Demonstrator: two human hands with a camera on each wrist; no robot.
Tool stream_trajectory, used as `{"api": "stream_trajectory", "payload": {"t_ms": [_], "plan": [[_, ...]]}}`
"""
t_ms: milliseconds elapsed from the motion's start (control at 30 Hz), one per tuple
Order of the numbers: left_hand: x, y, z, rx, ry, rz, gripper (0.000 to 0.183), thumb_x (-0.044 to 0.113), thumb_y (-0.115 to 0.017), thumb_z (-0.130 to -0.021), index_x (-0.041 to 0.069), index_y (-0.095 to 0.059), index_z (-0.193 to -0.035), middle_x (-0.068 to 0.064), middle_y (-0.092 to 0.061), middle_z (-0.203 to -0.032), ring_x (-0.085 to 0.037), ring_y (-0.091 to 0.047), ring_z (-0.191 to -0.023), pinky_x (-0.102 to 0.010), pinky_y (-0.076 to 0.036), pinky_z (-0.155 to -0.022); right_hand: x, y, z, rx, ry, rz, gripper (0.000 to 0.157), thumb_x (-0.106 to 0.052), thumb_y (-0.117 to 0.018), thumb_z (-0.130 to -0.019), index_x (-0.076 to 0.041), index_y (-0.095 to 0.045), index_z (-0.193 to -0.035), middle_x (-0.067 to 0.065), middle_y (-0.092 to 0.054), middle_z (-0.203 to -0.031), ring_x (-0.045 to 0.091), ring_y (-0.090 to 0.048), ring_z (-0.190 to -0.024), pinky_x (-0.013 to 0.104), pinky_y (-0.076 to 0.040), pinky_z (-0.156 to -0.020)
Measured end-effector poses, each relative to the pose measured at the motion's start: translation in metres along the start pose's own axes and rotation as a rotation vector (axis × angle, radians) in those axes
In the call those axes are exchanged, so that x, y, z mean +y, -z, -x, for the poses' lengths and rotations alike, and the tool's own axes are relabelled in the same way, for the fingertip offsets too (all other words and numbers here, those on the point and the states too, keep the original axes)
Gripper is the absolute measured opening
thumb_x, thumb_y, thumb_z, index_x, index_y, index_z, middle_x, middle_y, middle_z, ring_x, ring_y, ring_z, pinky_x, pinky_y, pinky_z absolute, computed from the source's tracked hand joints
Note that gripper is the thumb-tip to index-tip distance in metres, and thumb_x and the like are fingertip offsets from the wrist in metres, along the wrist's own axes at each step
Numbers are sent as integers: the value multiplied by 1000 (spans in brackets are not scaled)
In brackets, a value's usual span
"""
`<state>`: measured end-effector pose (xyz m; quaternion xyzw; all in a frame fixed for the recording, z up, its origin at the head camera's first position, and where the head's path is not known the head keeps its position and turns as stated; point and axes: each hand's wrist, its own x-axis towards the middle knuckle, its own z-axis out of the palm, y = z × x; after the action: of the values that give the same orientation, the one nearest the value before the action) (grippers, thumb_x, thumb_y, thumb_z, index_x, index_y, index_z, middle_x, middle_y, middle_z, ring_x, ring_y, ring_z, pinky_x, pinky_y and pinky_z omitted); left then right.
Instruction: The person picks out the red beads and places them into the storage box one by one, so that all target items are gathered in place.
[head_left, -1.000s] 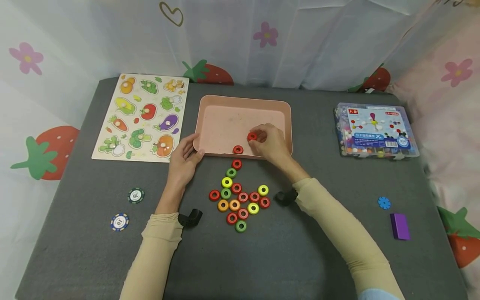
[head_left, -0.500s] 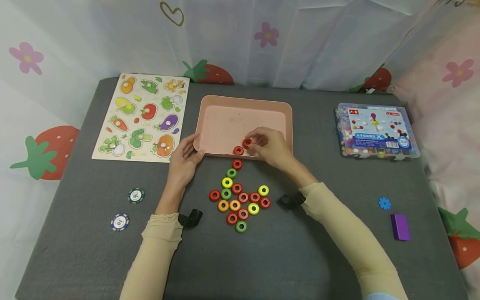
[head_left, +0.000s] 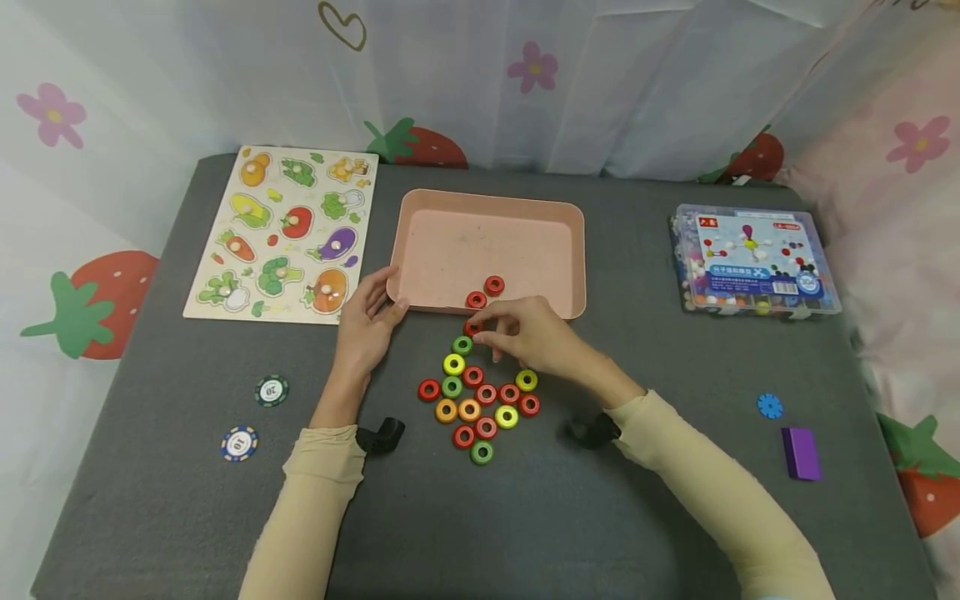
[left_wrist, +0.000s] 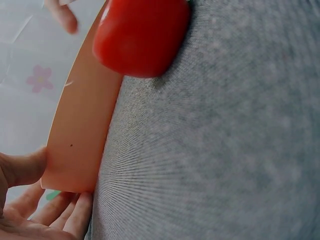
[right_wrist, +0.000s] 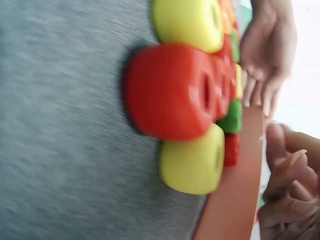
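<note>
My left hand (head_left: pixel 366 323) grips the near left corner of a pink tray (head_left: pixel 483 196), thumb and fingers on its outer walls (left_wrist: pixel 82 135). Inside the tray lie two red ring beads, one (head_left: pixel 494 286) a little behind the other (head_left: pixel 476 299). Just in front of it, my right hand (head_left: pixel 536 335) hovers with loosely bent fingers, its fingertips close to a red ring bead (head_left: pixel 471 328) on the table. The right wrist view has those fingers (right_wrist: pixel 287 180) apart from the beads. Red, green, yellow and orange beads (head_left: pixel 469 410) cluster on the grey cloth nearer me.
A vegetable peg puzzle board (head_left: pixel 288 237) lies left of the tray. Two poker chips (head_left: pixel 272 391) are at left. A clear case of molecular model parts (head_left: pixel 756 260) sits at the back right, with a blue disc (head_left: pixel 769 406) and a purple block (head_left: pixel 802 454) nearer me.
My right hand has lowered a red ring bead into the tray beside the other, let go, and moved toward me to the bead in front of the tray. The left hand stays put.
</note>
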<state>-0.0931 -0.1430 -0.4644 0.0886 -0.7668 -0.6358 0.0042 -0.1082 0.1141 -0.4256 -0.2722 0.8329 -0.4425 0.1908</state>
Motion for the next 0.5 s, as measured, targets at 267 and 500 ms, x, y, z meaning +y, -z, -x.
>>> {"api": "stream_trajectory", "payload": {"t_ms": [267, 500], "plan": [[1, 0, 0, 4, 3, -2, 50, 5, -65, -96, 13, -53, -144, -8, -51, -150, -22, -44, -141, -40, -40, -115, 15, -10, 5, -86, -24, 109, 48, -17, -74, -92, -15, -59, -138, 0, -67, -68, 12, -57, -53, 24, -43, -50], [1, -1, 0, 1, 10, -1, 50, 5, -65, -96, 14, -53, -144, -8, -50, -150, -22, -44, -141, -40, -39, -115, 19, -10, 5, -41, -44, 157, 26, -16, -73, -93, -14, -67, -118, -1, -65, -67, 11, -58, -57, 26, -46, -56]]}}
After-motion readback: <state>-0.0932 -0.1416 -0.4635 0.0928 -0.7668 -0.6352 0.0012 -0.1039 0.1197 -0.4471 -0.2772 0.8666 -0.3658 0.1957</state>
